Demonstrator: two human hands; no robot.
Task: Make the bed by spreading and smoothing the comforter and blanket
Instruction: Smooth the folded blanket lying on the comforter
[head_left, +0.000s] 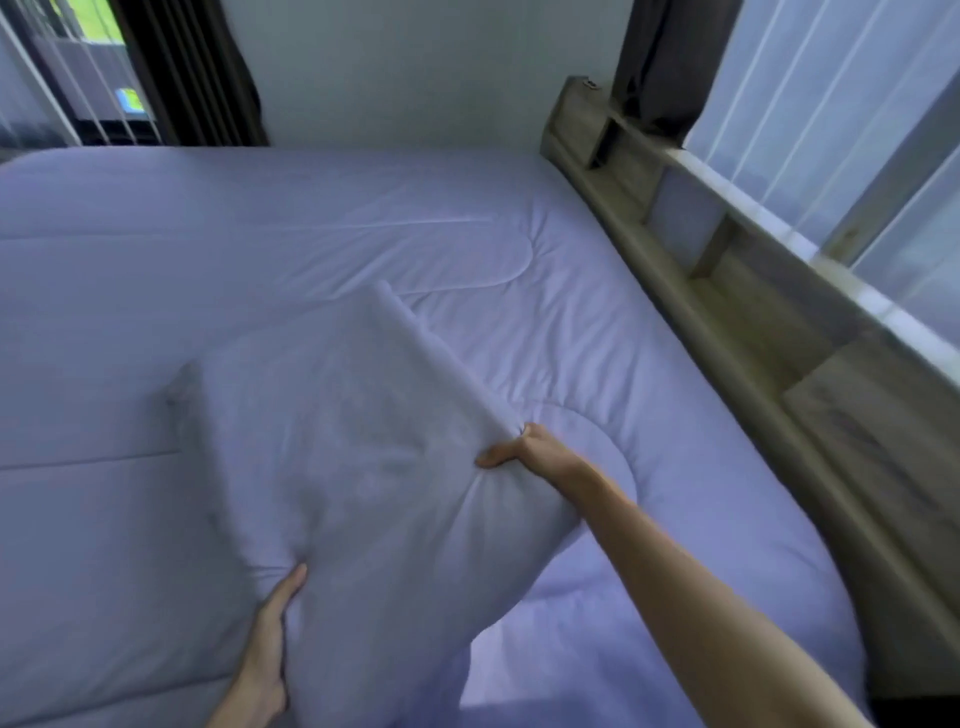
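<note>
**Both hands hold a pillow over the spread comforter**

The pale quilted comforter (311, 218) lies flat across the bed and fills the view from 9 o'clock to the centre, with light creases toward 1 o'clock. Above it, a white pillow (332, 426) is blurred and tilted. The right hand (524, 449), just right of centre, pinches the pillow's near right corner with the thumb on top. The left hand (270, 639), at 7 o'clock, grips its lower edge, thumb pressed on the fabric and fingers hidden beneath. A wooden shelved headboard (753, 322) runs along the bed at 3 o'clock. A dark curtain (197, 67) hangs at 11 o'clock.
</note>
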